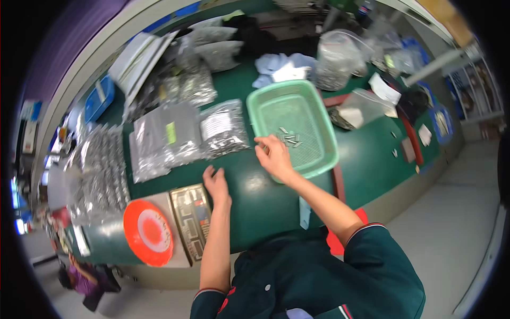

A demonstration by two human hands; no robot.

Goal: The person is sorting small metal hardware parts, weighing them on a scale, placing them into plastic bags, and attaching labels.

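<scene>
My right hand (274, 158) is over the left rim of a green plastic basket (319, 133), its fingers loosely bent and apart, with nothing visible in them. Several small metal pins (289, 139) lie on the basket's floor beside those fingers. My left hand (217, 185) hovers at the right edge of a weighing scale (192, 220), fingers slightly curled and spread, holding nothing that shows. On the scale's pan side sits an orange-red round dish (149, 233) with small pieces in it. A clear bag of metal parts (224, 129) lies beyond both hands.
Flat clear bags (164, 139) and a row of filled bags (98, 170) cover the left of the green table (255, 207). A bulging clear bag (337, 61) stands behind the basket. Red-brown strips (338, 182) border the right. Another person (85, 279) is at far lower left.
</scene>
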